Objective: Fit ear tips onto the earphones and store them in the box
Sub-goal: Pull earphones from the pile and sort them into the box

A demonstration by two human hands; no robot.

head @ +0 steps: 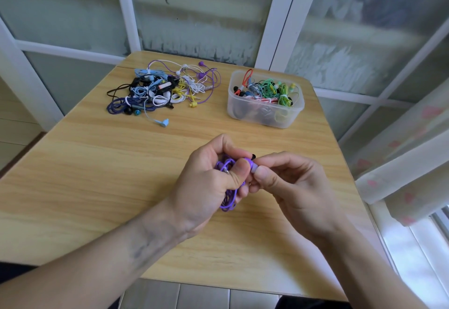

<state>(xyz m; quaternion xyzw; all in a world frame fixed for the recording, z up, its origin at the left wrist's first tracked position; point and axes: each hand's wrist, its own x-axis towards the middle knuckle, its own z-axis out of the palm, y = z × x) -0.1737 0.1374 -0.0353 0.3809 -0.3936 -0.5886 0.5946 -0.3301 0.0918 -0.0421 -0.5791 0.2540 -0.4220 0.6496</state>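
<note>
My left hand [206,182] grips a coiled purple earphone [228,199], its cable bundled in the palm and hanging below the fingers. Thumb and forefinger hold the purple earbud [249,161] at the top. My right hand [291,182] pinches a pale ear tip [254,169] against the earbud's end. A small black piece [254,156] shows just above the earbud. The clear plastic box [243,112] stands at the back right of the table and holds several coiled earphones in green, red and other colours.
A tangled pile of loose earphones [160,90] in blue, white, purple, yellow and black lies at the back left of the wooden table [97,163]. Frosted window panes stand behind the table, and a curtain [401,163] hangs at the right.
</note>
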